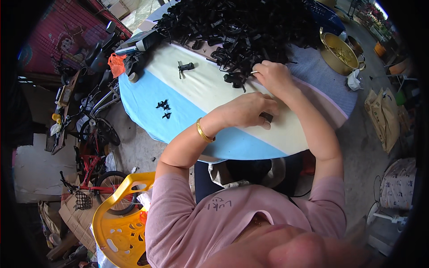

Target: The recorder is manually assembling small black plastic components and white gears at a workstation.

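Note:
My left hand (248,108), with a gold bangle at its wrist, is curled low over the cream band of the tablecloth. Its fingers close on a small black part (267,117), mostly hidden by them. Farther off, at the near edge of a large heap of black plastic parts (241,27), my right hand (275,78) has its fingers pinched on a thin whitish stick (254,72). A few black parts (234,79) lie just left of that hand. One black part (185,67) rests apart on the cream band, and several small black bits (164,107) sit on the blue band.
The round table wears a striped cloth (147,91). At its right edge stands a gold-coloured pot (342,53); a dark blue basket (326,18) is behind. An orange bag (117,64) is at the left edge. A yellow chair (118,232) and red bicycle (91,172) stand left.

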`<state>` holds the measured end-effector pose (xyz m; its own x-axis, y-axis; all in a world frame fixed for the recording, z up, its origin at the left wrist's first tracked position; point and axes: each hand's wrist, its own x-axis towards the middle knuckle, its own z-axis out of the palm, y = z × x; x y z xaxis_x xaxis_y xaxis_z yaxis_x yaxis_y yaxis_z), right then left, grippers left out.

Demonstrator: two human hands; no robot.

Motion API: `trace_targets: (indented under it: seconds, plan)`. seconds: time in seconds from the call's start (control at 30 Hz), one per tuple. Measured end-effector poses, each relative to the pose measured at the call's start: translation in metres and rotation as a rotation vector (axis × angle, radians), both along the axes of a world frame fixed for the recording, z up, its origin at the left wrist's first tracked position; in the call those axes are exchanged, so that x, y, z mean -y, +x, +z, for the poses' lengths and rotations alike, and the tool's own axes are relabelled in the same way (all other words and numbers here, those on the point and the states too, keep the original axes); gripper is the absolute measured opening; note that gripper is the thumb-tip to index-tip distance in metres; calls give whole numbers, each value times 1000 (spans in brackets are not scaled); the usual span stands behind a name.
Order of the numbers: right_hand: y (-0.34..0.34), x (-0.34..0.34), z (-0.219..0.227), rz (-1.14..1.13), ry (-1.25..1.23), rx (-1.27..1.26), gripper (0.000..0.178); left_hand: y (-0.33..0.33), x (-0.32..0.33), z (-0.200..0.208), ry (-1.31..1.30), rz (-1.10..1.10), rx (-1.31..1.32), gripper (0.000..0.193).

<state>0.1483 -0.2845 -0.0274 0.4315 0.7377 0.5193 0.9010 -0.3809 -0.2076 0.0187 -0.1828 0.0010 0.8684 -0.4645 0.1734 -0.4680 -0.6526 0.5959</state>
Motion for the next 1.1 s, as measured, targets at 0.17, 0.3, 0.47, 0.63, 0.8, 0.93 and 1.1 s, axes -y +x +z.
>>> trace_targets:
  seconds: [0.17, 0.3, 0.47, 0.63, 0.8, 0.93, 1.1]
  plan:
    - [1, 3, 10, 37, 78, -145, 10, 11, -19, 6, -223, 205, -42, 22]
    - [2, -6, -7, 92, 1, 48, 8, 10, -17, 9, -426, 314, -269, 17]
    - [6, -3, 1, 46, 99, -10, 7, 8, -12, 8, -230, 271, -3, 15]
    - [0, 11, 27, -9, 440, -519, 10, 19, -30, 13, -612, 595, -163, 25]
    - [-28, 4, 31, 71, 546, -188, 11, 20, -36, 10, -1374, 361, -501, 38]
    - [-28, 1, 23, 217, 476, -111, 12, 30, -50, -3, -1501, 241, -500, 46]
    - [-32, -1, 24, 305, 538, -175, 13, 26, -55, 15, -1502, -76, -509, 57]
